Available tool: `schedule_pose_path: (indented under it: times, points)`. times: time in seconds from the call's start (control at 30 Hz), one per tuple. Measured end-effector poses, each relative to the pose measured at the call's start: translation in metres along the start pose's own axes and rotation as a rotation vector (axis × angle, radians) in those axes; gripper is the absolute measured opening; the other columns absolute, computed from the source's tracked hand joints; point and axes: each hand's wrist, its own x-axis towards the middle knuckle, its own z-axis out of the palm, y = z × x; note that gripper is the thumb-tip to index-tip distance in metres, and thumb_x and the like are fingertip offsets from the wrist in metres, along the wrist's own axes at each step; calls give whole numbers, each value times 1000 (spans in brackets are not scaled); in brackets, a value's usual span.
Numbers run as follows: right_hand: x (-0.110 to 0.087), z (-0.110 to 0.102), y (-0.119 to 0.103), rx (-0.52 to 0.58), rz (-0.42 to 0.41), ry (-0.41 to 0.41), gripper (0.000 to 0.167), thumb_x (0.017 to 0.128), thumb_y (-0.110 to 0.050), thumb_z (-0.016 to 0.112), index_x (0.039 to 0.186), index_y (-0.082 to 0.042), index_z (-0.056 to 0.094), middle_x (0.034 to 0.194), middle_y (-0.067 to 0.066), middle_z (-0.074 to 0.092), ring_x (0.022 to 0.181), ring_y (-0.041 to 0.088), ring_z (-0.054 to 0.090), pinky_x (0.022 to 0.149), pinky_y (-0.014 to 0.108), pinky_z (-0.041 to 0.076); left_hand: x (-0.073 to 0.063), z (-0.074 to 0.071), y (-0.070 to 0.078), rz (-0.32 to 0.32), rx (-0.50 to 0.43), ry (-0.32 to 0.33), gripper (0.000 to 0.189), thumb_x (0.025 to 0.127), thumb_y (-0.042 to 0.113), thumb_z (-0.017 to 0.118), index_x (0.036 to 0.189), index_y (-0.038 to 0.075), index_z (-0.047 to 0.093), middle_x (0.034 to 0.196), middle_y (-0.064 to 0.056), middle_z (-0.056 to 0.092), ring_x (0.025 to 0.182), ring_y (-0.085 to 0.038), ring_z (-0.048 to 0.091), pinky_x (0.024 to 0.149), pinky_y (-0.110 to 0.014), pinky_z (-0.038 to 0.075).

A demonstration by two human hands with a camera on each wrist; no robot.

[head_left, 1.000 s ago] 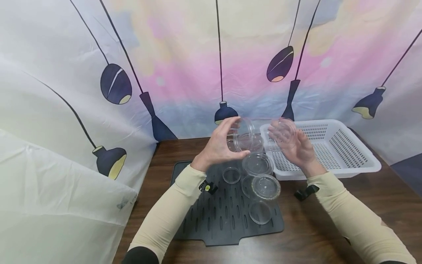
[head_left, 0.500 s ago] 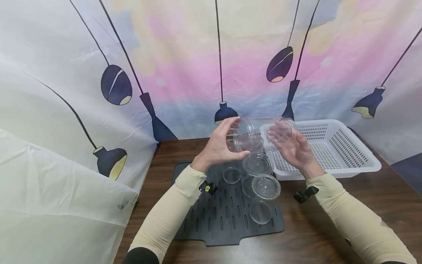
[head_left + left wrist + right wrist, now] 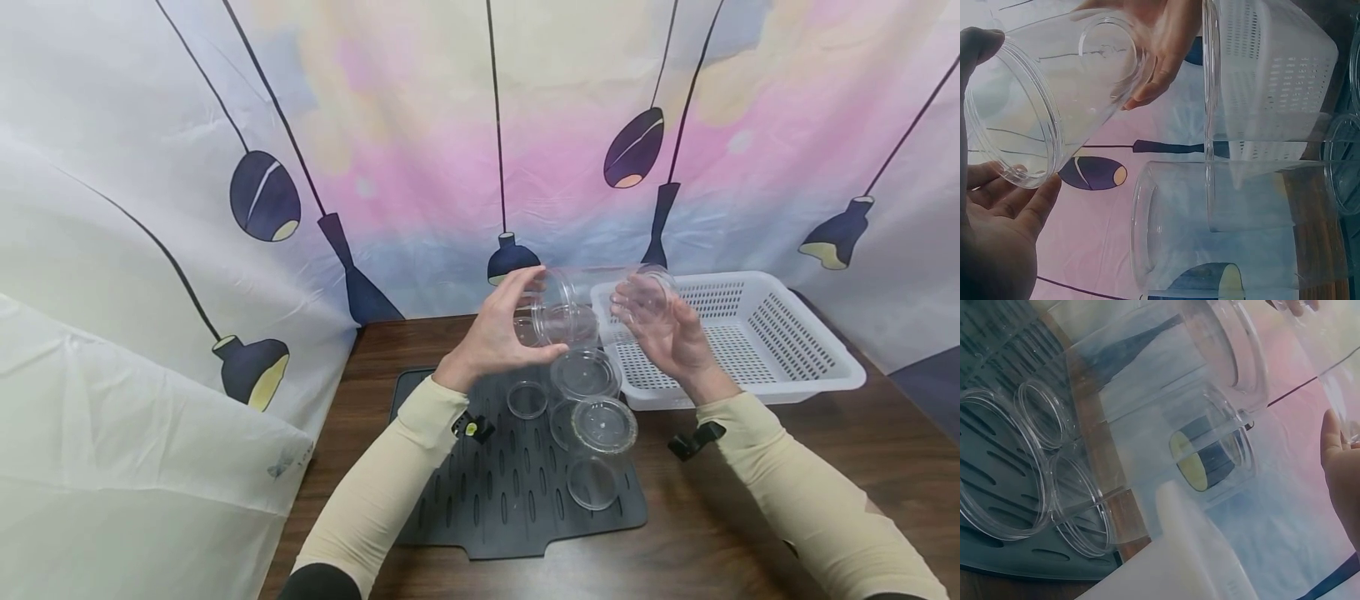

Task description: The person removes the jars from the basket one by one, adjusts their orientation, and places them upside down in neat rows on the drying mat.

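In the head view, my left hand [image 3: 498, 329] grips one wide, ringed end of a clear plastic jar [image 3: 1079, 87], thumb below and fingers above. The jar lies sideways in the air. At its other end my right hand [image 3: 671, 329] holds the base, with fingers visible through the clear wall. The left wrist view shows those right fingers [image 3: 1157, 84] bent round the base. Whether a lid sits on the ringed end, I cannot tell. Below stand several clear jars on a dark ridged mat [image 3: 480, 517], among them a jar with a round top [image 3: 604, 425].
A white perforated basket [image 3: 817, 387] stands right of the mat on the brown wooden table [image 3: 720, 517]. Behind hangs a cloth [image 3: 420, 150] printed with lamps. The jars [image 3: 1085, 506] stand close together, some overlapping in view.
Both hands keep the jar in nearly the same place. My right fingers, blurred a second ago, have shifted slightly at the base.
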Motion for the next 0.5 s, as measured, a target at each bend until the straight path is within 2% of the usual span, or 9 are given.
schedule_pose_path:
  times: [0.2, 0.33, 0.4, 0.5]
  points:
    - [6, 2, -5, -11, -16, -28, 48, 97, -25, 58, 138, -1, 50, 132, 15, 60, 124, 29, 52, 115, 43, 33, -1, 0, -1, 13, -8, 6, 104, 72, 28, 87, 154, 8, 26, 145, -14, 43, 131, -25, 47, 105, -35, 46]
    - [9, 3, -10, -13, -26, -52, 49, 96, -24, 60, 138, -1, 50, 132, 15, 60, 124, 29, 53, 115, 43, 33, -3, -4, -2, 11, -14, -8, 108, 72, 28, 87, 156, 13, 20, 155, -11, 33, 140, -21, 38, 110, -34, 41]
    - [10, 3, -12, -2, -24, -57, 50, 96, -24, 61, 138, 0, 50, 133, 16, 59, 124, 30, 53, 115, 43, 33, -5, -8, -1, 2, 12, -23, 106, 76, 34, 84, 157, 18, 17, 159, -7, 26, 144, -19, 31, 113, -41, 37]
    - [11, 6, -16, 4, -25, -59, 50, 96, -23, 61, 138, 1, 48, 133, 16, 59, 125, 30, 52, 116, 43, 32, -10, -17, -3, -12, 67, -36, 101, 81, 54, 72, 158, 22, 15, 163, -2, 18, 149, -17, 22, 115, -50, 31]
